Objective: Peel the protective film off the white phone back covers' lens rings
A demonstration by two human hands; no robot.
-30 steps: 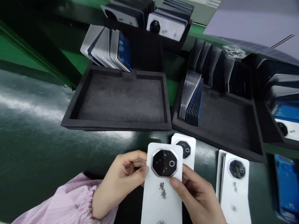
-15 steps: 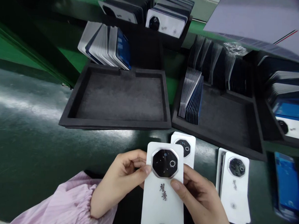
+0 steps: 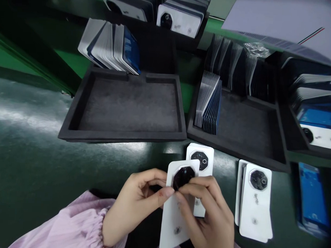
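Observation:
A white phone back cover with a black octagonal camera window is held low in the middle. My left hand grips its left edge with thumb and fingers closed. My right hand lies over its right side, fingertips pinched at the camera window. A second white cover lies on the table just behind it, partly hidden by my right hand. A small stack of white covers lies to the right.
Two black foam trays sit behind: the left tray and the right tray, which holds several upright covers. More covers stand fanned at the back. A blue-filmed piece lies far right on the dark green table.
My right hand moved up from the cover's lower right edge onto its camera window. The cover tilted and sank lower. The view shifted slightly, so the trays sit a little further left.

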